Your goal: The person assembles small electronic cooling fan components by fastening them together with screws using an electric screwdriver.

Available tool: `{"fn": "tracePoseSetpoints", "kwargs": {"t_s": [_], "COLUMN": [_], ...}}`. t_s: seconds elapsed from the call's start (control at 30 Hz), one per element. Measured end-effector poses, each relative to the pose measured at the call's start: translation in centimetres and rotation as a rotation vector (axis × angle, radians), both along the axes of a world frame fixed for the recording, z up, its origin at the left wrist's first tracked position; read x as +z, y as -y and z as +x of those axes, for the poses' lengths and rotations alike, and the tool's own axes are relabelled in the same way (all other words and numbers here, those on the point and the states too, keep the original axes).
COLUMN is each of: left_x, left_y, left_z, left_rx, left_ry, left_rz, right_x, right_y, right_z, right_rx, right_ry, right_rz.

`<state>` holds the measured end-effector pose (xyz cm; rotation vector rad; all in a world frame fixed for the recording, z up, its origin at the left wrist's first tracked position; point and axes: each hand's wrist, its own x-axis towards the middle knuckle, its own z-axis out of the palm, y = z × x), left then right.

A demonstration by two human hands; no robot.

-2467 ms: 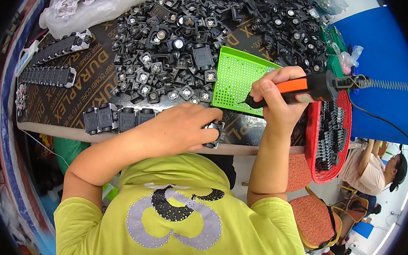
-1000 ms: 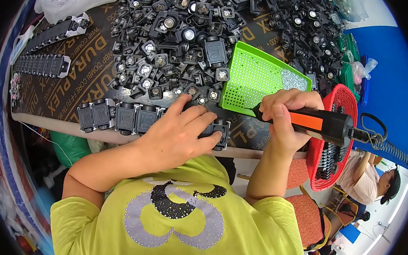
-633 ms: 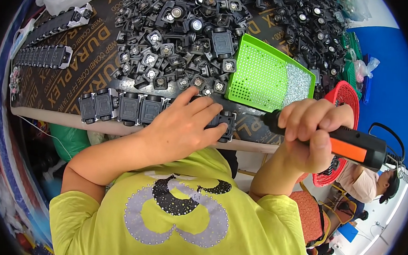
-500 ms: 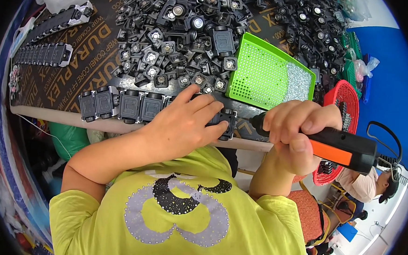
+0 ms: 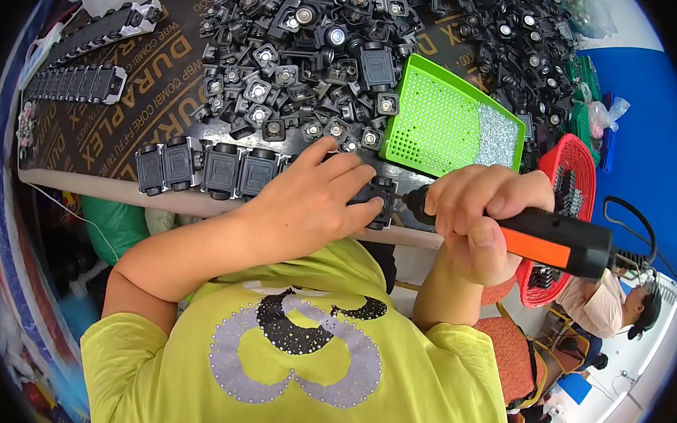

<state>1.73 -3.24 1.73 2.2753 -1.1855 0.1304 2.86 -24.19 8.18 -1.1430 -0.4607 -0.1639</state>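
A row of black wheeled plastic blocks (image 5: pixel 221 171) lies along the table's near edge. My left hand (image 5: pixel 313 190) is closed over the right part of the row, hiding several blocks. Its thumb presses the near side and its fingers reach over the far side. In my right hand (image 5: pixel 482 212) is a black electric screwdriver (image 5: pixel 561 241) with an orange panel, held nearly level. The screwdriver's nose points left at the row's end block (image 5: pixel 382 199); I cannot tell whether the bit touches it.
Loose black plastic parts (image 5: pixel 285 76) with round metal pieces are heaped behind the row. A green tray (image 5: pixel 422 116) holds small silvery screws (image 5: pixel 496 132). A red basket (image 5: pixel 589 169) stands at the right. Two finished-looking block rows (image 5: pixel 83 85) lie far left. Another person (image 5: pixel 600 301) sits at right.
My right hand has brought the screwdriver left, closer to the row's end block. My left hand keeps its hold on the row. The whole view has shifted slightly.
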Motion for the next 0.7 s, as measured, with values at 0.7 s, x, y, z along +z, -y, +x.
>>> {"fn": "tracePoseSetpoints", "kwargs": {"t_s": [0.7], "left_x": [-0.2], "left_y": [0.3], "left_z": [-0.2], "left_rx": [0.005], "left_ry": [0.052], "left_rz": [-0.038], "right_x": [-1.6], "right_y": [-0.2], "right_z": [0.1], "right_rx": [0.036], "right_ry": [0.060], "right_rz": [-0.259]}}
